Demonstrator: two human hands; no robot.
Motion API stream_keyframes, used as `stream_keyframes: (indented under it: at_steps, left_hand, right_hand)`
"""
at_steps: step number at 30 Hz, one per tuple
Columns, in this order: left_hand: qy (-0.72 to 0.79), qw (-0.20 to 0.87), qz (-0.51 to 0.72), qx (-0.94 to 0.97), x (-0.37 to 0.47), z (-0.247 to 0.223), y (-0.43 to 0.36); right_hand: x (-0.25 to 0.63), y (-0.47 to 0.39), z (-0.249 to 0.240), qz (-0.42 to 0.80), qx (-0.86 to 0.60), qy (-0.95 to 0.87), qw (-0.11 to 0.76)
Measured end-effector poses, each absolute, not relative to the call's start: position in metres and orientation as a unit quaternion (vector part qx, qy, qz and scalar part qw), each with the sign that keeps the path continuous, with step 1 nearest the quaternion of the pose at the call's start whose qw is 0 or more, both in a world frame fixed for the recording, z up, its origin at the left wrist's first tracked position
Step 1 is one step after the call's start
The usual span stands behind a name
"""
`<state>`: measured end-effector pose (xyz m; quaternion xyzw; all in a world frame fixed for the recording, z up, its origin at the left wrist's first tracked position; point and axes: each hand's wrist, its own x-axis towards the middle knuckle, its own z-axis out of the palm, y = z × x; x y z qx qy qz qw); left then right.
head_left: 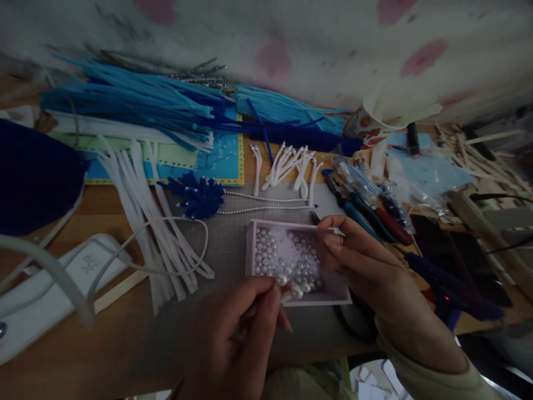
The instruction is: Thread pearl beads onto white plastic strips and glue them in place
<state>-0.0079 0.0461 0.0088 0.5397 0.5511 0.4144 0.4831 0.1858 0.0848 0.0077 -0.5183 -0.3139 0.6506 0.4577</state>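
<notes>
A small pale box (342,291) of pearl beads (266,248) is in front of me, with the beads gathered toward its left and near side. My left hand (245,328) is at the near wall, thumb and forefinger pinched at a white pearl bead (282,279); its other fingers are partly hidden. At the upper right corner of the box, my right hand (362,258) has its fingers bent over the wall, some of them inside. Behind the box lie two bead strings (266,209), running from a dark blue fuzzy flower (200,195).
White bead-tipped stems (287,166) lie beyond the strings. Pliers (353,208) and a glue gun (449,289) are at right. Left are white pipe cleaners (145,222), a power strip (79,278) and a looping cable. Blue pipe cleaners (137,100) and a cup (370,119) stand behind.
</notes>
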Motion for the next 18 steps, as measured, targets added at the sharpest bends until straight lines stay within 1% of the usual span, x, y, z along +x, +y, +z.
stream_keyframes:
  at_steps: [8,12,18]
  left_hand:
    - [0.521,0.505,0.405,0.556,-0.003,0.012,0.046]
    - [0.502,0.509,0.409,0.567,-0.001,0.011,0.046]
    - [0.512,0.513,0.409,0.554,0.0,0.011,0.043]
  right_hand:
    - [0.192,0.087,0.005,0.651,-0.484,-0.37,0.452]
    - [0.189,0.085,0.001,0.655,-0.489,-0.343,0.463]
    - [0.18,0.082,0.005,0.721,-0.449,-0.268,0.455]
